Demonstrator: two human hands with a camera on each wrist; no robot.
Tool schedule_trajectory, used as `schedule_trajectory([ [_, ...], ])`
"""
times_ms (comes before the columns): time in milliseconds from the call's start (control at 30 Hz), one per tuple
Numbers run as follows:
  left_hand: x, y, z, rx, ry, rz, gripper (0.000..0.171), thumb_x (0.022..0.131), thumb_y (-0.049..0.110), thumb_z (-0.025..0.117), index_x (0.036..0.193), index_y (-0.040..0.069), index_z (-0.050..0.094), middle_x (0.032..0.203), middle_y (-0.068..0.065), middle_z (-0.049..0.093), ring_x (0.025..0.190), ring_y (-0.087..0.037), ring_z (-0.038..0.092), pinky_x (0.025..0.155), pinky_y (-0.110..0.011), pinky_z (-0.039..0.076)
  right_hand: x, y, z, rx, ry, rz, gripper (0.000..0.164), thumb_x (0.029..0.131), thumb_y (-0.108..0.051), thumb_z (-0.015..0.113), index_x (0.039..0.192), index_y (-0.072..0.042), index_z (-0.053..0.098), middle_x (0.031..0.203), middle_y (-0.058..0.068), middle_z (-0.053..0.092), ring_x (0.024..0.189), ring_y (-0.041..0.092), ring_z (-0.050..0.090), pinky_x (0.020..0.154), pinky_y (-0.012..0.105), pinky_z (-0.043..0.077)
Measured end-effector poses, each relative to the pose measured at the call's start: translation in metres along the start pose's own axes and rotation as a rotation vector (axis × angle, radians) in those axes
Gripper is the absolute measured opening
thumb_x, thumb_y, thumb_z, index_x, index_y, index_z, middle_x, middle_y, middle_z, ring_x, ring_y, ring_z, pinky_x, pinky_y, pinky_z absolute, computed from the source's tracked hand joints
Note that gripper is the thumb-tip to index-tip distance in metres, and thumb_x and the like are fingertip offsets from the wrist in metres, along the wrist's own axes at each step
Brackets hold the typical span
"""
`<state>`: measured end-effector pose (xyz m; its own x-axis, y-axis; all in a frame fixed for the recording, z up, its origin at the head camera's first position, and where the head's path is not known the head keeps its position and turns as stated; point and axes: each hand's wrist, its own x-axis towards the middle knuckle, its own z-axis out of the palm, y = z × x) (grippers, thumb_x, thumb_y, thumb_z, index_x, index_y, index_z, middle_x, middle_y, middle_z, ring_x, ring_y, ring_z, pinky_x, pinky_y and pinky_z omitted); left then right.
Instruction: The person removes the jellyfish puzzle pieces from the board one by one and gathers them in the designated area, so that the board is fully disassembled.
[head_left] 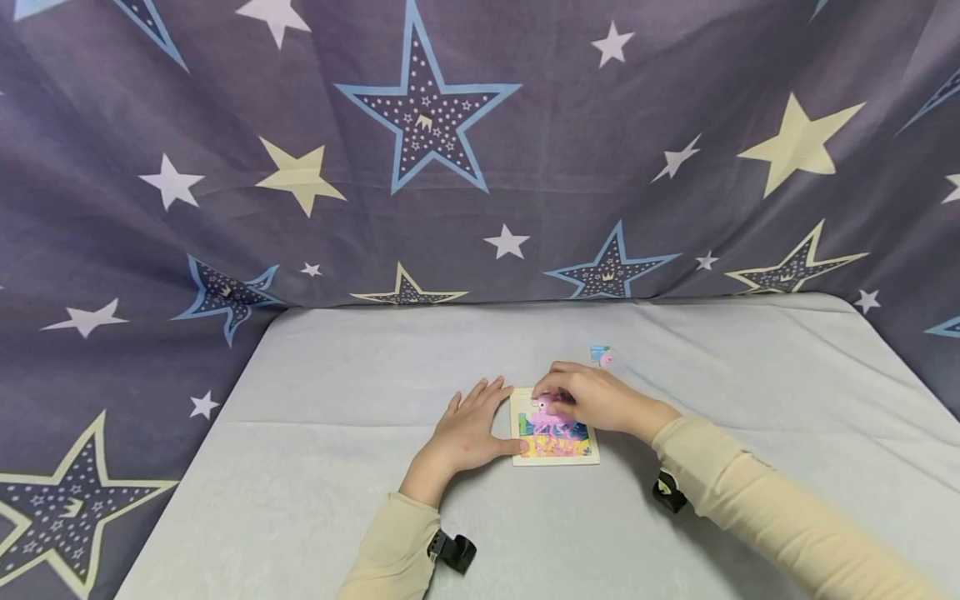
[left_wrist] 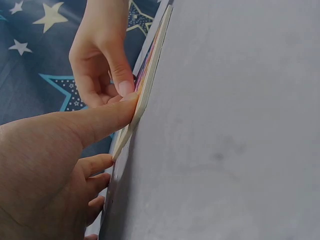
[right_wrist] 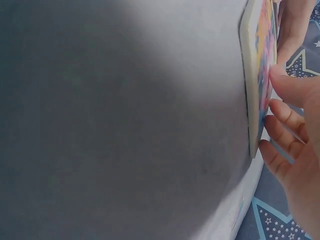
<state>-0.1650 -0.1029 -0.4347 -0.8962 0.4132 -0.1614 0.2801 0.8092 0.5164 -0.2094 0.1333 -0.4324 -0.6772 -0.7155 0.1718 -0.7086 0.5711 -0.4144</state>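
A small jigsaw puzzle [head_left: 555,446] in a cream frame lies on the pale cloth, showing a pink creature over blue and yellow. My left hand [head_left: 468,433] is at its left side, fingers extended; the thumb rests on the frame's edge, as the left wrist view also shows. Over the upper part of the puzzle, my right hand [head_left: 592,398] has curled fingers and thumb around a pink puzzle piece [head_left: 542,403], low against the board. The fingers hide much of that piece. In the right wrist view, the right fingertips [right_wrist: 271,107] touch the puzzle's surface.
A loose puzzle piece [head_left: 602,356], blue and pink, lies on the cloth beyond the right hand. The pale cloth-covered table [head_left: 300,467] reaches back to a dark curtain [head_left: 525,167] with stars. Each wrist wears a black strap device [head_left: 453,552].
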Motion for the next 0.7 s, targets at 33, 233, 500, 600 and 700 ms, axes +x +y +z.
schedule_trajectory([
  [33,0.0001,-0.0002,0.0002,0.0,0.0,-0.002,0.086,0.083,0.051,0.072,0.154,0.015,0.037,0.163,-0.005,0.024,0.15,-0.027,0.014,0.119,-0.056,0.006,0.0003,0.0,0.0001,0.003,-0.009,0.0,0.025,0.087,-0.008,0.075,0.112,-0.015,0.073,0.099,-0.004,0.062,0.086,0.011,0.058,0.076,0.03,0.053],
  [233,0.0001,-0.0005,0.0011,-0.005,-0.002,-0.005,0.086,0.083,0.051,0.072,0.154,0.015,0.037,0.163,-0.005,0.023,0.15,-0.027,0.014,0.12,-0.056,0.006,0.0014,0.0005,0.0006,0.004,-0.039,-0.005,0.028,0.09,-0.008,0.072,0.116,-0.016,0.074,0.1,-0.004,0.061,0.085,0.009,0.057,0.075,0.028,0.052],
  [500,0.0004,-0.0015,0.0018,-0.006,0.003,0.0,0.086,0.083,0.051,0.072,0.153,0.015,0.037,0.163,-0.005,0.024,0.15,-0.028,0.015,0.12,-0.056,0.006,0.0021,0.0048,0.003,0.042,-0.012,-0.051,0.025,0.089,-0.003,0.072,0.112,-0.013,0.075,0.097,-0.004,0.061,0.083,0.009,0.057,0.075,0.028,0.052],
  [600,0.0005,-0.0015,0.0017,-0.006,0.004,0.001,0.086,0.083,0.051,0.072,0.153,0.015,0.037,0.163,-0.005,0.024,0.15,-0.028,0.015,0.12,-0.056,0.006,0.0032,0.0052,0.0034,0.072,-0.018,-0.036,0.025,0.088,-0.001,0.072,0.11,-0.013,0.075,0.097,-0.003,0.062,0.084,0.009,0.056,0.076,0.028,0.052],
  [700,0.0006,-0.0012,0.0015,-0.004,0.003,0.0,0.086,0.084,0.051,0.071,0.154,0.015,0.037,0.163,-0.005,0.024,0.15,-0.027,0.014,0.119,-0.056,0.006,0.0046,0.0057,0.0034,0.095,-0.027,-0.02,0.027,0.087,0.003,0.07,0.11,-0.012,0.075,0.096,-0.003,0.062,0.083,0.008,0.056,0.076,0.027,0.051],
])
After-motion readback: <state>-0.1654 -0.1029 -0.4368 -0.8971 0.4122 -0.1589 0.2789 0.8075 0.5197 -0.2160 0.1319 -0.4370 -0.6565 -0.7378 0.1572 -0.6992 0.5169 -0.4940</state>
